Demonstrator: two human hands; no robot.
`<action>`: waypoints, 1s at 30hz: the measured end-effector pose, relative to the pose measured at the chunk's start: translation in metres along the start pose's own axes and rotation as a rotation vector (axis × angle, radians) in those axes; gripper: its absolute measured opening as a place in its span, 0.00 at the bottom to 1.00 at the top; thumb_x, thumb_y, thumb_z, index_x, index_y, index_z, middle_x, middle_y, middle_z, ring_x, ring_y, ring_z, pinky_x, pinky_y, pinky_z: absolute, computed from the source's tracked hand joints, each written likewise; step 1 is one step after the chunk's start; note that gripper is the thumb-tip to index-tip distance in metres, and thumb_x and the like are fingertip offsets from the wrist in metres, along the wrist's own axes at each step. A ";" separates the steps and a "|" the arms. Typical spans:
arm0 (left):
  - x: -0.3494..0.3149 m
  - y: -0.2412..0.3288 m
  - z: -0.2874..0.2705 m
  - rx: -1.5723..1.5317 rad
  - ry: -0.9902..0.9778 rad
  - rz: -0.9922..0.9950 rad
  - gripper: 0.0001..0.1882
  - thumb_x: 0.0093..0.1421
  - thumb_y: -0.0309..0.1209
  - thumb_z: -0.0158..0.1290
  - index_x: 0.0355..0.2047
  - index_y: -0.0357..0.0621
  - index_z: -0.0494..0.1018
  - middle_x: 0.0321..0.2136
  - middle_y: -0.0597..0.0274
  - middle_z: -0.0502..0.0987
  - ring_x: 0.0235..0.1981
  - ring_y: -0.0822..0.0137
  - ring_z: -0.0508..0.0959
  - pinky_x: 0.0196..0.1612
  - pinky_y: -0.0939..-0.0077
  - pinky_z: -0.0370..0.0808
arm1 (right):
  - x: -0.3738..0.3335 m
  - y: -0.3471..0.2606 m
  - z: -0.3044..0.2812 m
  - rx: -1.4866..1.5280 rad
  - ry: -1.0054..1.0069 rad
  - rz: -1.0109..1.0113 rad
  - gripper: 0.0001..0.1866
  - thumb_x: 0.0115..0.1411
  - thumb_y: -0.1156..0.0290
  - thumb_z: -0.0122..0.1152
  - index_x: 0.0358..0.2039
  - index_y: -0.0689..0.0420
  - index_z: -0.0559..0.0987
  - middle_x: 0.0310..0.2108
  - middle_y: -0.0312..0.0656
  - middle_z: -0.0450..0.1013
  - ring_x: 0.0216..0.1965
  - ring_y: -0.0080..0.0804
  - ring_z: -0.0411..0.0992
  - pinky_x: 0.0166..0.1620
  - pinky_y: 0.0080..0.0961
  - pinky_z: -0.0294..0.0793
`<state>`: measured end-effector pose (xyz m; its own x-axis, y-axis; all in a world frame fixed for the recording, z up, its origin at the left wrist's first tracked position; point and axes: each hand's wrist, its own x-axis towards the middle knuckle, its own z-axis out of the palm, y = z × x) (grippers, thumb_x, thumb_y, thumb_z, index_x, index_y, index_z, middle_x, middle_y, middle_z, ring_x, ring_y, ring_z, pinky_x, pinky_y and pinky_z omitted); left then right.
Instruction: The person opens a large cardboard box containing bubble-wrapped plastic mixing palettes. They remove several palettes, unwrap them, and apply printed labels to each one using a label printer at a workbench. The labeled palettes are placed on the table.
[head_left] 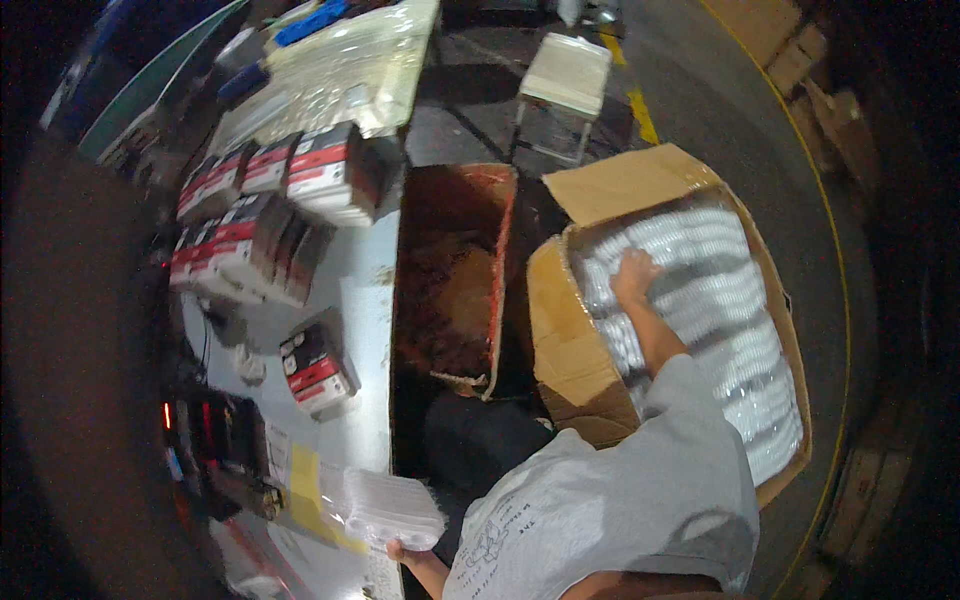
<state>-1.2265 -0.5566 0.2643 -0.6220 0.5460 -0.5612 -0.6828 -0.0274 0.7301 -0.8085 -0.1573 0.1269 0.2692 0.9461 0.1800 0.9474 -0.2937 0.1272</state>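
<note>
At the table's near edge, my left hand (400, 551) grips the end of a stack of translucent white plastic trays (395, 508); most of its fingers are hidden beneath it. My right arm stretches out to the right, over an open cardboard carton (562, 322). In that carton lie rows of white, ribbed, nested plastic pieces (690, 290), shiny as if wrapped in clear film. Against the upper left of these rows, my right hand (634, 274) rests with curled fingers; their tips are out of sight among the pieces.
Several red, black and white boxes (235, 245) stand grouped on the white table (370, 350), with a smaller group (316, 370) nearer me. Between table and carton sits a deep reddish bin (503, 270). Beyond are a stool (567, 75) and a yellow floor line (641, 115).
</note>
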 end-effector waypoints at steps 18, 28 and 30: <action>-0.005 0.009 -0.098 -0.383 0.034 0.315 0.52 0.28 0.39 0.65 0.55 0.35 0.55 0.49 0.51 0.65 0.50 0.54 0.67 0.54 0.59 0.64 | -0.030 -0.048 -0.197 1.703 -0.549 -0.358 0.23 0.51 0.73 0.58 0.48 0.63 0.67 0.42 0.44 0.70 0.42 0.32 0.69 0.46 0.29 0.68; 0.024 0.009 -0.134 -0.509 -0.078 0.323 0.53 0.27 0.40 0.66 0.55 0.35 0.55 0.50 0.51 0.65 0.51 0.53 0.66 0.54 0.58 0.63 | -0.312 -0.344 -0.267 1.174 -2.481 -0.667 0.37 0.47 0.68 0.61 0.57 0.61 0.57 0.51 0.45 0.64 0.51 0.35 0.65 0.54 0.34 0.65; 0.021 0.005 -0.141 -0.535 -0.064 0.323 0.53 0.27 0.41 0.66 0.56 0.35 0.55 0.50 0.51 0.65 0.51 0.53 0.66 0.54 0.58 0.63 | -0.338 -0.359 -0.270 1.034 -2.489 -0.624 0.39 0.47 0.66 0.63 0.58 0.60 0.56 0.52 0.45 0.63 0.53 0.36 0.64 0.54 0.34 0.64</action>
<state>-1.2970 -0.6636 0.2015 -0.8162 0.4890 -0.3078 -0.5717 -0.6056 0.5536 -1.2866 -0.4080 0.2833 -0.8423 -0.3873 -0.3748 0.5378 -0.6498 -0.5371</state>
